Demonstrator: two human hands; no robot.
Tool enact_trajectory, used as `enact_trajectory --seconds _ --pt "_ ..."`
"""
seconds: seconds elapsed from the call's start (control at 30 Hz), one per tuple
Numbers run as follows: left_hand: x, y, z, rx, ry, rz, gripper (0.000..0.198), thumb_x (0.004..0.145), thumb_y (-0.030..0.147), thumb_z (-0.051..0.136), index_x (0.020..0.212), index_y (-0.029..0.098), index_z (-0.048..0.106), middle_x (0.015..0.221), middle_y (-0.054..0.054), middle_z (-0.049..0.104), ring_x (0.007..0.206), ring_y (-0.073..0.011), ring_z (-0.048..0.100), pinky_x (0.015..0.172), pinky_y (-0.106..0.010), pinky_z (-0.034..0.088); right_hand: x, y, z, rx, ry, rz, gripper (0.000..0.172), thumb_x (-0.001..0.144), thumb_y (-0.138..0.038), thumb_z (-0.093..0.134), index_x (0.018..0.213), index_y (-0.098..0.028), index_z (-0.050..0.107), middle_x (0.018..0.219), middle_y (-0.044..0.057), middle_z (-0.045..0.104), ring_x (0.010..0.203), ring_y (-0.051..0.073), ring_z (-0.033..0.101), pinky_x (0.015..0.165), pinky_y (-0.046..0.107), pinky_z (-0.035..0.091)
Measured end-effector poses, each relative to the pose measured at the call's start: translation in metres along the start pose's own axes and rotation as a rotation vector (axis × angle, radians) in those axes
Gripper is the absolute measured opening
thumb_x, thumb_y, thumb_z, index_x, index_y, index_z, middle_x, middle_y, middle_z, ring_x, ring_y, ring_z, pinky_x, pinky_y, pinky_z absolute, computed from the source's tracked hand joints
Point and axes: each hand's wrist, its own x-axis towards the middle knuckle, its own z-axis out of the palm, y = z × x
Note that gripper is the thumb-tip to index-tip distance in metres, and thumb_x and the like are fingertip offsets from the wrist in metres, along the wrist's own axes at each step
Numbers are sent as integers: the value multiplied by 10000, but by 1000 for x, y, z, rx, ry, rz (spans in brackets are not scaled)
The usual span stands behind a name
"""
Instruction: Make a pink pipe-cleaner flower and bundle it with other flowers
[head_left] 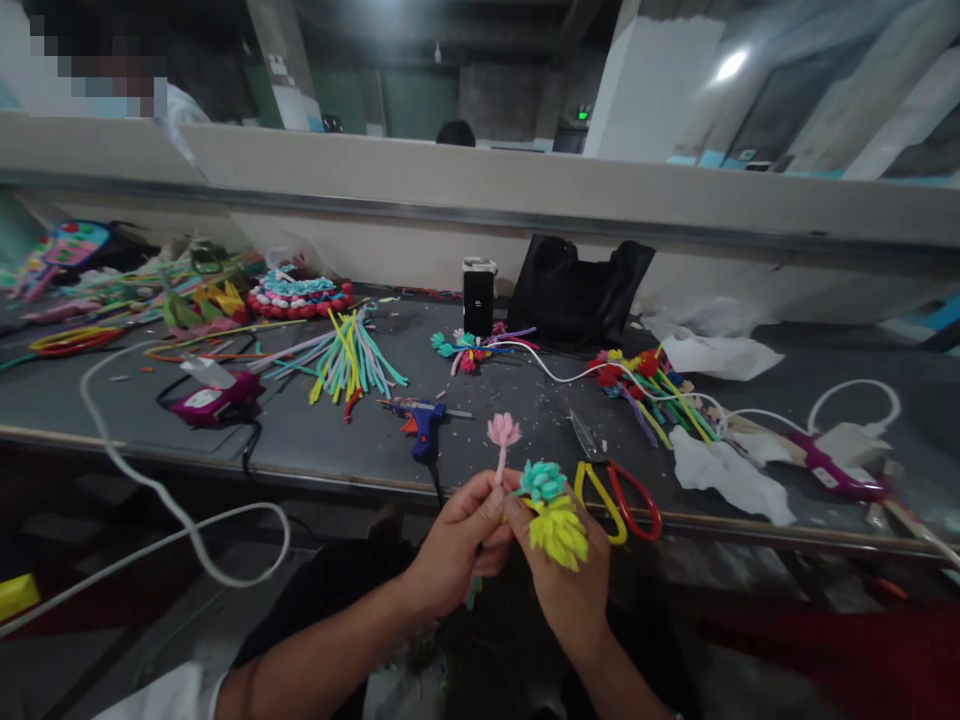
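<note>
My left hand (466, 528) is closed, thumb and fingers pinching the thin stem of a pink pipe-cleaner flower (503, 430) that stands upright. Against it, my right hand (576, 595) is curled shut around a teal pipe-cleaner flower (541, 481) and a yellow pipe-cleaner flower (559, 533); their stems are hidden by the fingers. Both hands meet just in front of the table's edge. Beyond them on the table lie a blue glue gun (425, 420) and scissors (587, 440), whose red and yellow handles overhang the edge close to my right hand.
Yellow and teal pipe cleaners (352, 360) are fanned out at the left. A phone (478, 300) stands before a black bag (581, 295). Finished flowers (469, 350) lie near it. White cables (551, 375) cross the dark table (315, 445). A person (184, 110) is beyond the partition.
</note>
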Motion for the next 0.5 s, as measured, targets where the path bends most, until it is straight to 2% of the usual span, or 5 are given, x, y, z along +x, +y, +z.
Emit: enact_trajectory --seconds 0.1,0.17,0.27,0.33,0.5 --pt "0 1 0 -13 11 -26 307 817 438 662 897 202 483 516 112 303 389 -23 131 353 -132 113 1 -5 -2 51 -36 2 108 798 -170 644 729 -245 679 734 2 655 691 170 600 725 320 508" --pt "0 2 0 2 33 -51 334 803 452 672 874 198 467 520 112 307 397 -24 132 356 -134 110 1 -8 -4 100 -40 46 117 783 -182 664 875 -250 689 838 10 680 719 170 613 729 314 514" --pt "0 5 1 62 67 -39 348 810 475 656 838 200 445 520 112 293 401 -27 153 366 -142 120 1 -9 -11 175 -20 103 520 748 -223 718 1245 -283 577 1168 42 654 909 196 641 798 304 520" --pt "0 7 2 121 85 3 343 827 483 635 825 199 441 526 111 280 405 -29 162 373 -147 125 0 -9 -17 206 -13 102 657 728 -266 745 1339 -289 506 1279 54 601 1017 217 621 835 297 516" --pt "1 5 0 261 140 68 320 879 478 570 807 200 428 564 106 245 427 -35 180 380 -151 143 2 -4 -27 247 -57 117 672 767 -466 673 1368 -228 491 1123 81 648 910 217 628 739 299 528"
